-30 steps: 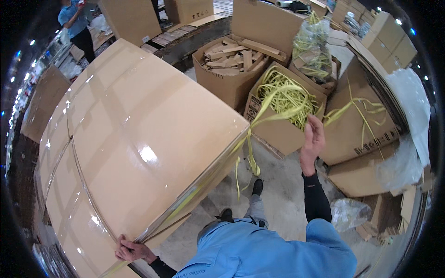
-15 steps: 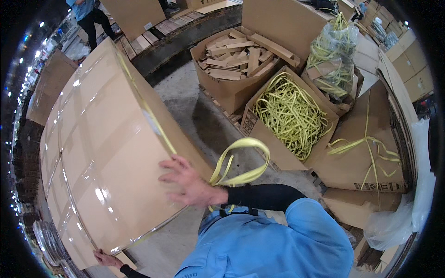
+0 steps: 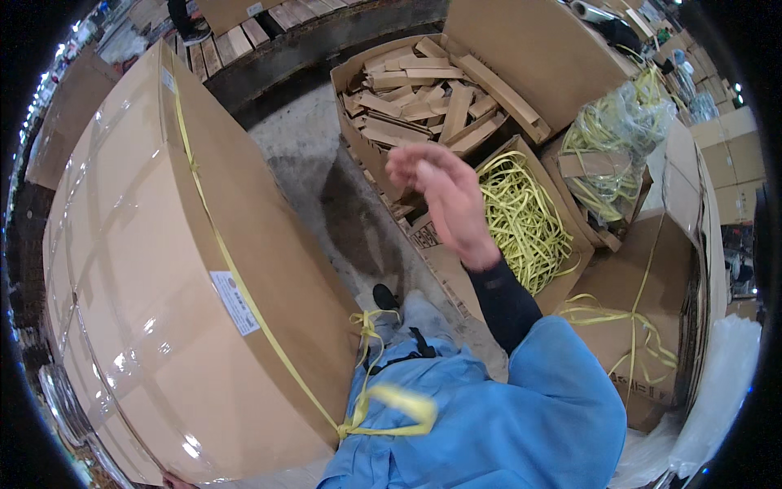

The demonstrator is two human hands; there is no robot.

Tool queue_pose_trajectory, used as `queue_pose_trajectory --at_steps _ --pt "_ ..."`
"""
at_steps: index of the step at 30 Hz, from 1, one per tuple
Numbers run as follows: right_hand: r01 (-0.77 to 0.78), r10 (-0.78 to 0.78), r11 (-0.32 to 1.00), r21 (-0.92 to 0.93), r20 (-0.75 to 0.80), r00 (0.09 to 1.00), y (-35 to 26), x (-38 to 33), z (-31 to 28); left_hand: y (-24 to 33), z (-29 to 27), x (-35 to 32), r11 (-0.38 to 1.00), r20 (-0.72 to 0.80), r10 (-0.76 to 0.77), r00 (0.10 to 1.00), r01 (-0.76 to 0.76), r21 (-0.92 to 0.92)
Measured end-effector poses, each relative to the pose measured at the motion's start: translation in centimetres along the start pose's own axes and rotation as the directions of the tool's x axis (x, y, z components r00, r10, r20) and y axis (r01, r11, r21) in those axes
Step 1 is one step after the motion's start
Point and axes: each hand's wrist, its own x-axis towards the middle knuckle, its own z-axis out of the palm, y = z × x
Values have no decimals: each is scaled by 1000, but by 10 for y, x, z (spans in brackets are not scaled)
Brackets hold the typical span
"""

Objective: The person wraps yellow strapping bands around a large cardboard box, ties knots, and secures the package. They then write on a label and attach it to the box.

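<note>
Large tape-wrapped carton (image 3: 191, 261) lying left of right hand (image 3: 444, 200); long side edge running from upper left down toward blue shirt (image 3: 489, 407). Yellow strap (image 3: 296, 373) following that edge, knotting near shirt, loose loop blurring. Left hand (image 3: 177, 481) sitting nearer, at carton's bottom edge. Right hand hovering well apart, fingers curling loosely, pinching nothing visible, above carton of strapping scraps (image 3: 525, 224). Picture edge cutting off left hand; cannot tell its grip. Carton's far sides hiding.
</note>
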Motion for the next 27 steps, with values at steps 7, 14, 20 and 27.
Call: queue_pose_trajectory --at_steps 7,14,20,27 --pt "-591 228 601 -538 -593 772 228 123 -206 87 -4 -16 906 159 205 966 -249 341" --pt "-509 154 -41 -860 -509 847 294 226 -329 330 84 -95 843 391 533 750 -433 -320" --pt "-80 262 -496 -865 -236 936 336 243 -336 484 158 -77 775 418 626 659 -587 -234" --pt "12 470 -324 -946 -150 870 324 266 -357 482 164 -67 852 471 516 715 -483 -200"
